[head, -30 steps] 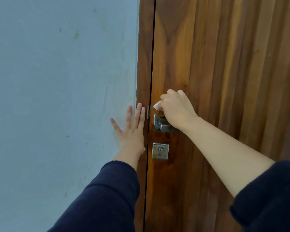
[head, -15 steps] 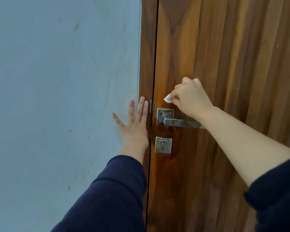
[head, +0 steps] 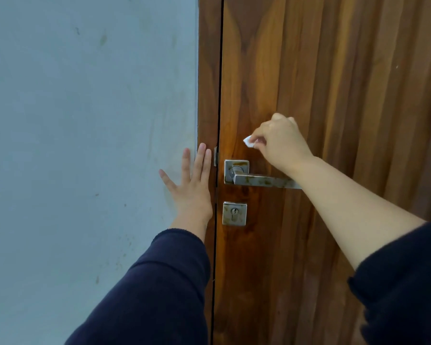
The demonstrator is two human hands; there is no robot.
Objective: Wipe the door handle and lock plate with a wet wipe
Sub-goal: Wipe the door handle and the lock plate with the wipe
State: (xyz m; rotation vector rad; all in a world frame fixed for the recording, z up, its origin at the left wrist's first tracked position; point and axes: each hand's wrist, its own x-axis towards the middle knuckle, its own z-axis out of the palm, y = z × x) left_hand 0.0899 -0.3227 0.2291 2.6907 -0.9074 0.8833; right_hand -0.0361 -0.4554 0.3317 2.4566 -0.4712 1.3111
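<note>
Two hands at a wooden door, one flat, one pinching a wet wipe.

Nearest, dark sleeves [head: 159,290] run off the bottom edge. Left hand [head: 193,188] lies flat with straight, spread fingers across the grey wall [head: 85,145] and door frame [head: 208,83]. Right hand [head: 281,143], just above the door handle [head: 261,181], curls round a white wet wipe [head: 248,141], mostly hidden in the fist; its forearm covers the lever's far end. Lock plate [head: 234,213] sits below the handle, untouched, on the door [head: 334,83].
</note>
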